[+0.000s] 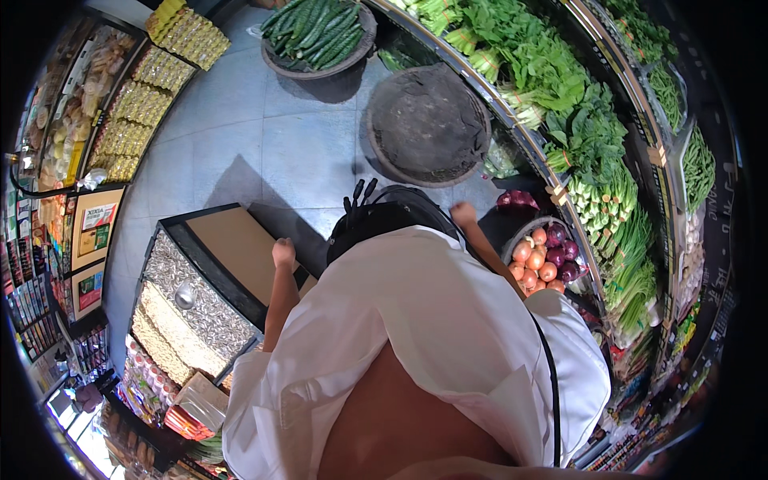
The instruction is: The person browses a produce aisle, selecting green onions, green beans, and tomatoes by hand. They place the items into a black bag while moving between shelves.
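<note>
My left hand (284, 253) is loosely closed over the near side of a display bin, beside its brown panel (231, 252); I see nothing in it. My right hand (463, 213) is also curled, between a black bag (384, 219) at my front and a basket of onions (543, 258). Nothing shows in that hand either; its palm is hidden. Left of my left arm, the bin holds sunflower seeds (210, 300) with a metal scoop (185, 294) lying on them. Beyond my right hand stands a round basket with a dark cover (429, 123).
A basket of cucumbers (315, 36) stands ahead on the tiled floor (306, 144). Shelves of leafy greens (540, 66) curve along the right. Packed egg trays (135, 111) and boxed goods (93, 234) line the left. Red onions in a bag (517, 201) lie near the onion basket.
</note>
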### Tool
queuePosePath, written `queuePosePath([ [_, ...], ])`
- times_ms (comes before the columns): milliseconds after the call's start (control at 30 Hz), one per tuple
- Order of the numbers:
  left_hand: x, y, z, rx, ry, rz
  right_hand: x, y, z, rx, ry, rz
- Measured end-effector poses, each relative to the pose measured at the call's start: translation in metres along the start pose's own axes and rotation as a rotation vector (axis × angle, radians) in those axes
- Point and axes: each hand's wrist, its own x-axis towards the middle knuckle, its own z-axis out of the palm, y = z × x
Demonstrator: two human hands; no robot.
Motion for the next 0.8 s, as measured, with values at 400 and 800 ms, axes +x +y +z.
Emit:
queuePosePath([
  [400, 0.177, 0.128, -0.11, -0.275, 0.178, 0.262, 0.042, -0.014, 0.036, 0.436, -0.31, 0.734],
  [800, 0.296, -0.084, -0.095, 0.07, 0.266, -0.089, 0.284, -0.437, 0.035, 0.597, -0.141, -0.129],
])
